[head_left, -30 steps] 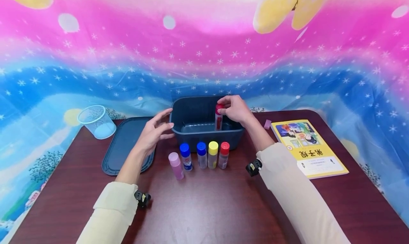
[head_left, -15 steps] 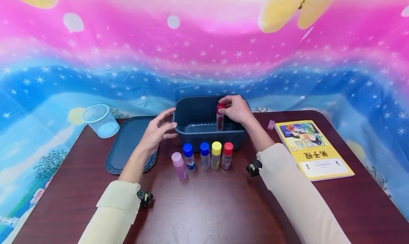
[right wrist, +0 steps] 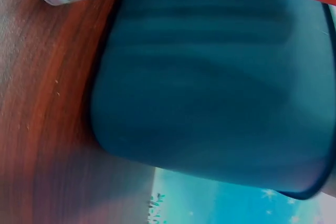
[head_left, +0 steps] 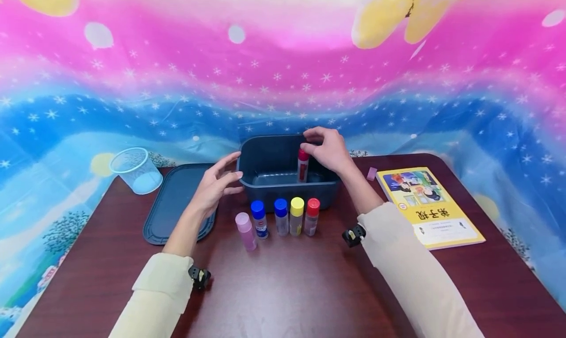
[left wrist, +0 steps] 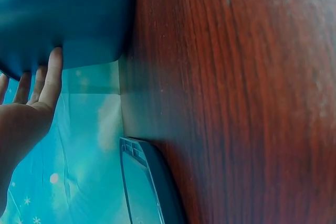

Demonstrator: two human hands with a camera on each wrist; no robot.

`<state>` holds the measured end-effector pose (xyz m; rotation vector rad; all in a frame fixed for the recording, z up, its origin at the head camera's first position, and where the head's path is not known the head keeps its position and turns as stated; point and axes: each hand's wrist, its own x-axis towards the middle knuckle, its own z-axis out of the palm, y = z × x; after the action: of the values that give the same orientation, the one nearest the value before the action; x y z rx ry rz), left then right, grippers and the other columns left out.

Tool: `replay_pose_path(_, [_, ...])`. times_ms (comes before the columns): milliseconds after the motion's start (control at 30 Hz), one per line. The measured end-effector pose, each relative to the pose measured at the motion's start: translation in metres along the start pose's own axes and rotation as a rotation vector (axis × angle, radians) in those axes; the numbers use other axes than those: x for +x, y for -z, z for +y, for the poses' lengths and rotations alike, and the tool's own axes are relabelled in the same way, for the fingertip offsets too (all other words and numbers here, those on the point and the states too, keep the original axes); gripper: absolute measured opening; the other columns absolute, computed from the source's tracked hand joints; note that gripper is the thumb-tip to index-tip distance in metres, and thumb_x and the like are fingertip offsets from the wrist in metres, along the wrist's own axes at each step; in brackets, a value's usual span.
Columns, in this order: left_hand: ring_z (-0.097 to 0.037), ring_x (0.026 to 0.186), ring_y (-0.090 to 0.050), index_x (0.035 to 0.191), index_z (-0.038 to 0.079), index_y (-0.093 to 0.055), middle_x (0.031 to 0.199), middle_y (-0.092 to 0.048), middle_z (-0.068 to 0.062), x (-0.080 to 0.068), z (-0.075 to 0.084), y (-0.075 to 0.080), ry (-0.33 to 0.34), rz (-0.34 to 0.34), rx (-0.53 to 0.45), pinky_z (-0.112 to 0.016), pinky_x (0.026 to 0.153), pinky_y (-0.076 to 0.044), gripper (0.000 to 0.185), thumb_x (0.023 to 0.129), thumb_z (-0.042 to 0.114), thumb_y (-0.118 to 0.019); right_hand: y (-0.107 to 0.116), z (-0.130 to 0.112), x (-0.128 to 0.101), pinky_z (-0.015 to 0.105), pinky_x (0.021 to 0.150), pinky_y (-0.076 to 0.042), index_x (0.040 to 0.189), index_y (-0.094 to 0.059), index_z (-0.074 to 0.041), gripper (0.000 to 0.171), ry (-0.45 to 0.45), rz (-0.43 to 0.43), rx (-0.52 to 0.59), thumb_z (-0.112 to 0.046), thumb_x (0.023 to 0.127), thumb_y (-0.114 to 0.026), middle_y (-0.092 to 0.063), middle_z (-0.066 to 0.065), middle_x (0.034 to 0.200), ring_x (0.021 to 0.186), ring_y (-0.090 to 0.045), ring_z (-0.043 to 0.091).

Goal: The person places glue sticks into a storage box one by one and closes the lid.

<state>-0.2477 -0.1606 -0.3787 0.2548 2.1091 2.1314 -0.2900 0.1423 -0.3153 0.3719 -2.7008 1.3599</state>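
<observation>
A dark blue-grey plastic bin (head_left: 265, 194) stands at the back of the table. Inside it a glue stick with a red cap (head_left: 302, 165) stands upright. My right hand (head_left: 328, 150) is just above that cap, thumb at its top and the other fingers spread away from it. At the bin's left end my left hand (head_left: 212, 188) rests its straight fingers, seen also in the left wrist view as a hand (left wrist: 37, 98) against the bin wall. In front of the bin stand several more glue sticks: pink (head_left: 245, 232), blue-capped (head_left: 260, 220), yellow-capped (head_left: 297, 216) and red-capped (head_left: 312, 217).
A dark lid (head_left: 179, 200) lies left of the bin, with a light blue mesh cup (head_left: 137, 171) behind it. To the right are a yellow book (head_left: 429, 205) and a small pink block (head_left: 372, 173). A patterned cloth (head_left: 283, 82) hangs behind the table.
My right hand has loosened from the red-capped glue stick in the bin and lifted slightly, its fingers spreading. The glue stick stays upright there. My left hand stays at the bin's end.
</observation>
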Motion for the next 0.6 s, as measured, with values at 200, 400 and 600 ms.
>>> replay_pose_path(200, [-0.036,0.137,-0.045,0.157,0.015,-0.041,0.158,-0.036,-0.012,-0.002,0.001,-0.001,-0.012,-0.011,-0.011,-0.057,0.097,-0.051,0.061,0.100,0.017,-0.062,0.011,-0.006,-0.011,0.051,0.102,-0.049,0.135,-0.063,-0.001,0.041,0.062,0.039,0.040,-0.018,0.098,-0.068,-0.063,0.018,0.133,0.125,-0.058,0.032])
replay_pose_path(400, [-0.037,0.138,-0.044,0.157,0.015,-0.040,0.159,-0.035,-0.011,-0.004,0.001,0.000,-0.010,-0.005,0.004,-0.057,0.098,-0.050,0.061,0.100,0.017,-0.061,0.015,-0.009,-0.022,0.050,0.102,-0.050,0.136,-0.061,-0.001,0.043,0.091,0.001,0.061,-0.019,0.098,-0.069,-0.061,0.019,0.134,0.124,-0.059,0.033])
replay_pose_path(600, [-0.037,0.138,-0.045,0.158,0.016,-0.039,0.160,-0.035,-0.011,-0.004,0.002,-0.001,-0.012,-0.006,0.008,-0.057,0.098,-0.050,0.059,0.102,0.014,-0.058,0.020,-0.011,-0.034,0.049,0.104,-0.049,0.136,-0.062,-0.002,0.042,0.102,-0.009,0.071,-0.021,0.098,-0.069,-0.062,0.016,0.134,0.125,-0.058,0.030])
